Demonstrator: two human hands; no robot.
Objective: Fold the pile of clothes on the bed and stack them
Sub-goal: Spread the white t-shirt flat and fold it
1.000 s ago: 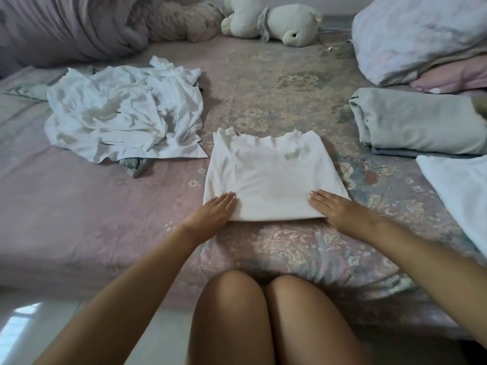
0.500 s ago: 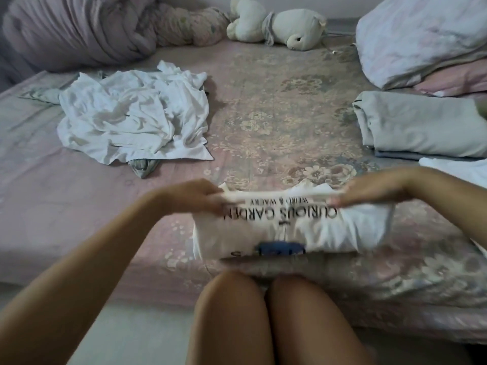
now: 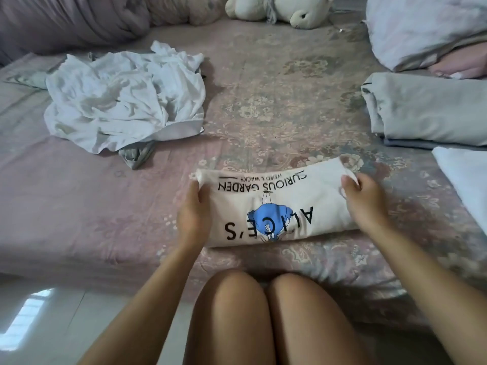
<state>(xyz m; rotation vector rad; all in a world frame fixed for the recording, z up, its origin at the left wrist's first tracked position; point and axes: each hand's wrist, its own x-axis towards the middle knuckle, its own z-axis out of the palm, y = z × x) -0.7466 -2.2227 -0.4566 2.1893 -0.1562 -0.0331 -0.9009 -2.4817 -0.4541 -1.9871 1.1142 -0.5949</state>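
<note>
Since half a second ago I see the shirt (image 3: 276,206) has come down from mid-air and now lies folded over on the bed (image 3: 79,206), printed side up, where a second ago it lay plain side up. The print reads upside down to me: "CURIOUS GARDEN" along the far edge, "ALICE'S" nearer, with a blue figure between.

My left hand (image 3: 193,214) grips the shirt's left end, thumb on top and fingers tucked beneath the cloth. My right hand (image 3: 365,204) pinches the far right corner, thumb over the fabric and the fingers curled under it. The shirt sits near the bed's front edge, just beyond my knees (image 3: 263,312).

To the far left lies the crumpled pile of white clothes (image 3: 126,101), well apart from the shirt, with a grey piece poking out beneath it. On the right a folded grey stack (image 3: 427,111) rests on the bed, and a white folded piece (image 3: 466,175) lies nearer, at the frame's edge. Pillows (image 3: 427,27) sit behind that stack. A stuffed toy (image 3: 284,9) lies at the far side, and a bunched quilt (image 3: 73,19) fills the far left corner.
</note>
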